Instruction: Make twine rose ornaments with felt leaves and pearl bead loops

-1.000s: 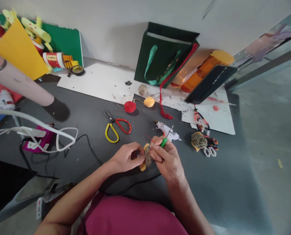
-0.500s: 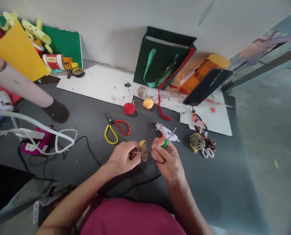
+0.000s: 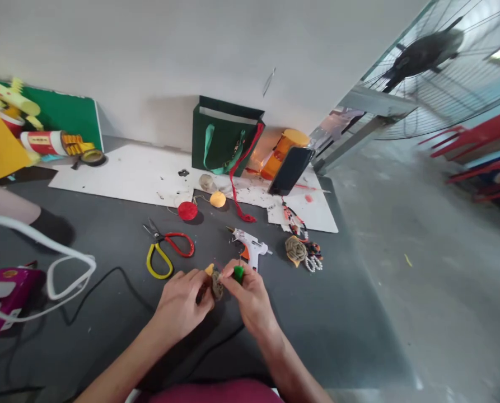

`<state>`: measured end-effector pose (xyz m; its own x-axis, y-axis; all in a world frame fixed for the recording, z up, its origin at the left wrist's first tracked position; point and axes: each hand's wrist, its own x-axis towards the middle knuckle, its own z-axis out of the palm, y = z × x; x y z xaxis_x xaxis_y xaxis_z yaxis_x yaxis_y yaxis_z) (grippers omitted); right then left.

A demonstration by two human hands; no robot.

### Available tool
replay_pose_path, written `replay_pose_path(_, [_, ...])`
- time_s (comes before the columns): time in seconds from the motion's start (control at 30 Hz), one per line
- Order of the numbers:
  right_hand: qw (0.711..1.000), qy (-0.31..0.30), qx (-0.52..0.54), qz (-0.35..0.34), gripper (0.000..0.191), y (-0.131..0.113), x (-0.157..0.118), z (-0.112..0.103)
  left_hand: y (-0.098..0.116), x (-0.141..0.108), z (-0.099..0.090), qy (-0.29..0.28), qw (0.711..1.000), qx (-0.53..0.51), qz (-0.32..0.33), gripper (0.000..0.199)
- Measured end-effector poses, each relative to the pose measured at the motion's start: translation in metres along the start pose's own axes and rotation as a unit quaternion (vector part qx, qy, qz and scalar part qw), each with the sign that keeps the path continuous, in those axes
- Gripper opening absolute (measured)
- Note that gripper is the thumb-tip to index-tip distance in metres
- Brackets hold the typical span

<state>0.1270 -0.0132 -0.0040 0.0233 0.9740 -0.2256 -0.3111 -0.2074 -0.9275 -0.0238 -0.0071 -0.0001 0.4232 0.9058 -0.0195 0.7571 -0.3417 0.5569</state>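
Head camera faces forward-down over tabletop (image 3: 321,327), seemingly near.

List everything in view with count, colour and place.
Table: one, grey, centre
Bag: one, dark green, table's back
Braid: one, red, along bag
Container: one, orange, right of bag
Phone: one, dark, before container
Boards: count unclear, white, table's back
Balls: three; red, yellow, greyish; near bag
Tape: one roll, dark, back left
Crafts: several, mixed colours, left
Box: one, purple, left edge
Scissors: one pair, red-yellow, beyond left grip
Glue gun: one, white-orange, beyond right grip
Ornament: one, multicoloured, right of glue gun
Bird: one, dark, upper right
Held piece: one, olive-yellow, in left grip
Tool: one, green, in right grip
Left grip: one, bare, centre
Right grip: one, bare, centre
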Motion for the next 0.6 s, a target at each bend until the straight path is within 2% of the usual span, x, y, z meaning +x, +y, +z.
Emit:
replay_pose_path(0.1, [0.999,-0.036,-0.027,-0.021,0.014,0.000,-0.004,0.003,0.000,-0.001,0.000,-0.018,0.999,0.027,0.008,0.011])
replay_pose_path(0.23, [0.999,-0.019,-0.033,-0.017,0.014,-0.002,-0.003,-0.008,-0.004,-0.003,-0.002,-0.008,0.997,0.062,0.038,0.010])
replay_pose_path(0.37, [0.999,-0.017,-0.049,0.008,0.016,-0.008,0.000,-0.011,-0.006,-0.001,-0.004,0.028,0.994,0.071,0.073,0.012])
replay_pose_path(0.47, [0.997,-0.046,-0.066,0.005,0.016,-0.012,0.002,-0.003,-0.003,0.003,-0.003,0.066,0.989,0.075,0.106,0.009])
replay_pose_path(0.6, [0.991,-0.078,-0.106,-0.010,0.013,-0.012,0.003,0.007,-0.001,0.009,0.002,0.104,0.978,0.092,0.155,0.015])
